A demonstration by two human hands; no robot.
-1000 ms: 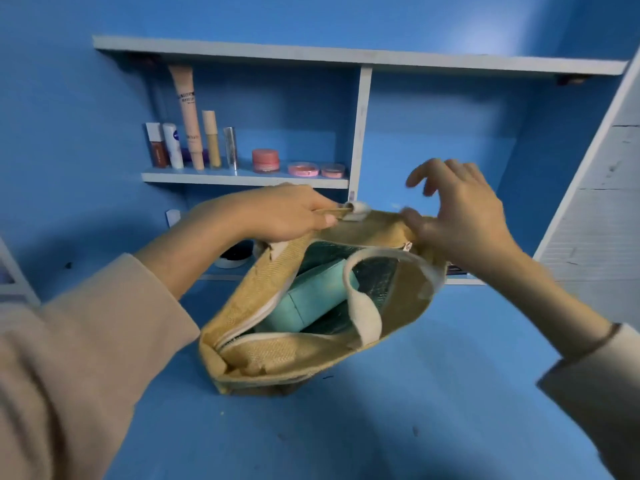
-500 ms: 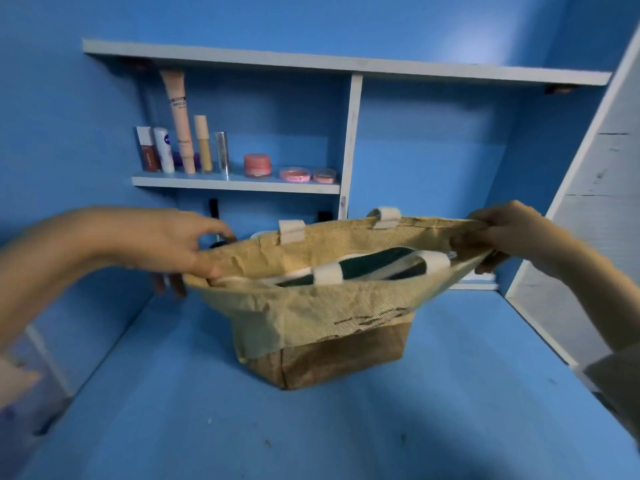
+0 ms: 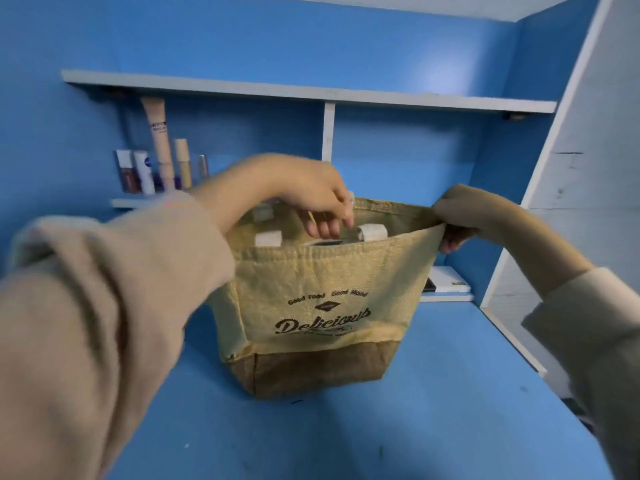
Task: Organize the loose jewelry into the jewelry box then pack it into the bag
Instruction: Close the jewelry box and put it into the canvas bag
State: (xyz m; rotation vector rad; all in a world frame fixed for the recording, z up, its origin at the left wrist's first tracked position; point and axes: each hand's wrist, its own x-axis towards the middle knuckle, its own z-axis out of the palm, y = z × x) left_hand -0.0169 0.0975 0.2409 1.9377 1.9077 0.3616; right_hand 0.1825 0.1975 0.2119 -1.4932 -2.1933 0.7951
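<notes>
Blue walls, white shelves, perhaps worn.

The bag stands upright mid-frame on the tabletop. The left hand is above its mouth with the fingertips dipping inside, and the right hand pinches its upper right corner. Behind the bag at upper left, tubes stand on a shelf. A flat item lies behind the bag's right side.

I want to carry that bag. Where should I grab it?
Probably by the white handle straps at its top, reaching down from above: the bag stands upright, mouth up, with the straps folded down just inside, easy to hook with your fingers.
</notes>
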